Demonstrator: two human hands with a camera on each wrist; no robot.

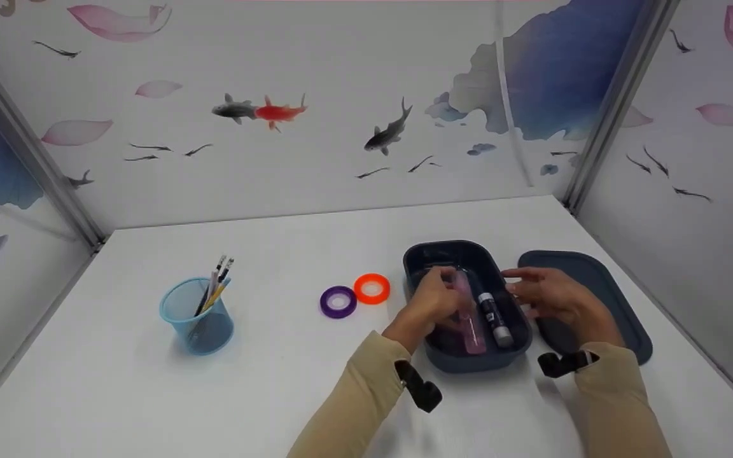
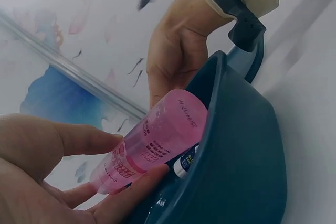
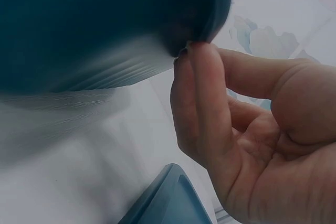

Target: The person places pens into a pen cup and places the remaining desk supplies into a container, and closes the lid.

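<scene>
My left hand (image 1: 431, 298) reaches into a dark blue plastic box (image 1: 474, 364) and grips a translucent pink bottle (image 1: 473, 336) between thumb and fingers. In the left wrist view this pink bottle (image 2: 157, 135) carries red printed lettering and slants over the box's inside. Beside it in the box lies a glue stick (image 1: 495, 319) with a dark label and white ends. My right hand (image 1: 551, 294) is at the box's right side. In the right wrist view its fingertips (image 3: 202, 51) touch the box's outer wall, with the fingers gently bent.
The box's flat blue lid (image 1: 618, 312) lies to the right, partly under the right hand. Left of the box are an orange tape roll (image 1: 359, 291) and a purple tape roll (image 1: 327, 308). Farther left stands a light blue mesh cup (image 1: 217, 334) with several pencils (image 1: 217, 292).
</scene>
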